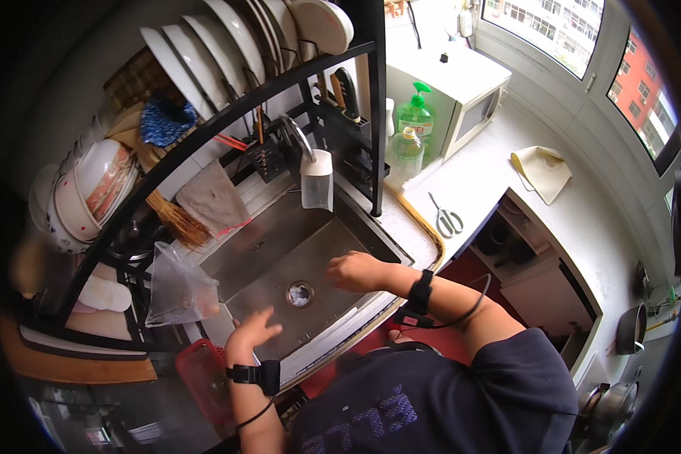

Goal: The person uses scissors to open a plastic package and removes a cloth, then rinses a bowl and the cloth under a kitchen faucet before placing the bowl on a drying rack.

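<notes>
Over the near left corner of the stainless steel sink (295,255) hovers my left hand (254,331), its thumb and fingers apart and nothing in it. My right hand (356,271) is above the sink's right part, fingers bent downward and slightly blurred. I see no object in it, but its palm side is hidden. Between the hands lies the round drain (299,295), with something whitish in its middle. A faucet (312,153) with a white and clear attachment on its spout reaches over the basin from the back. No running water shows.
A black dish rack (232,108) with plates and bowls spans the sink's back and left. A clear plastic bag (179,286) and red basket (204,380) are left. Scissors (447,221), a green pump bottle (415,116), a microwave (465,108) and a cloth (545,170) occupy the right counter.
</notes>
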`<action>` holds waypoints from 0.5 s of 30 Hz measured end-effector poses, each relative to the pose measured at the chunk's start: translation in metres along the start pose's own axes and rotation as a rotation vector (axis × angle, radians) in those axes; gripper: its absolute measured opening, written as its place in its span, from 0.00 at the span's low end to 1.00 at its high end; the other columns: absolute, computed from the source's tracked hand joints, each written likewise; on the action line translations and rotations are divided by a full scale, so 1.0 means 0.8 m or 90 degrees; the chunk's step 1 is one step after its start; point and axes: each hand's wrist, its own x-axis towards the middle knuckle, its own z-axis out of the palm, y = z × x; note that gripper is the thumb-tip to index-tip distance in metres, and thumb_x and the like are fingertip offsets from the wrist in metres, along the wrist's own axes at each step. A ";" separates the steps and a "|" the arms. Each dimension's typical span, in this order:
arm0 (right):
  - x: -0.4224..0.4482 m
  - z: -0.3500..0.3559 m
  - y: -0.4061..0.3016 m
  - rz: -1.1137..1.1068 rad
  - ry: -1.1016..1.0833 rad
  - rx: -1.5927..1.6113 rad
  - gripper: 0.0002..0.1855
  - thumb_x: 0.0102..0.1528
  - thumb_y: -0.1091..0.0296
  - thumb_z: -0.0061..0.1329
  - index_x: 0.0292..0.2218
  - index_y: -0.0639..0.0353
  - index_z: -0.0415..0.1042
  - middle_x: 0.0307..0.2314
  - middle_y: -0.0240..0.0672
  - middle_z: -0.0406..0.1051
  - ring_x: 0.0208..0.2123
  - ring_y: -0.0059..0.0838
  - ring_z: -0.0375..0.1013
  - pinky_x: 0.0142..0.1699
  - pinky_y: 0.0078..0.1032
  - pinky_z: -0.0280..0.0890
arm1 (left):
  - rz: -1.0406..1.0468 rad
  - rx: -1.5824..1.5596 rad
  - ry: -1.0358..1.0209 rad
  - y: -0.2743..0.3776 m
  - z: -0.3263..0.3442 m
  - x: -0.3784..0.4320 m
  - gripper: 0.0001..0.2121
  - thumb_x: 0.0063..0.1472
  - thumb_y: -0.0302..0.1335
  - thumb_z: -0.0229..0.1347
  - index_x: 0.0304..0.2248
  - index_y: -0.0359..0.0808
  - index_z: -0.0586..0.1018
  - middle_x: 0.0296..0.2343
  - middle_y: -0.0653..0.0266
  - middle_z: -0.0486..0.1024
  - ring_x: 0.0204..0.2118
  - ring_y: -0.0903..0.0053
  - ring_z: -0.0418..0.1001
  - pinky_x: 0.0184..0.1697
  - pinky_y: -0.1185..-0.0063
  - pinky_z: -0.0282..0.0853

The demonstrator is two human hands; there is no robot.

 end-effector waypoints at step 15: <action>-0.261 0.008 0.232 0.801 0.209 -0.144 0.21 0.43 0.68 0.52 0.41 0.58 0.66 0.32 0.47 0.67 0.36 0.48 0.67 0.42 0.36 0.64 | 0.104 -0.754 0.108 0.048 0.059 0.063 0.10 0.58 0.24 0.52 0.39 0.31 0.73 0.36 0.65 0.73 0.40 0.82 0.71 0.45 0.84 0.64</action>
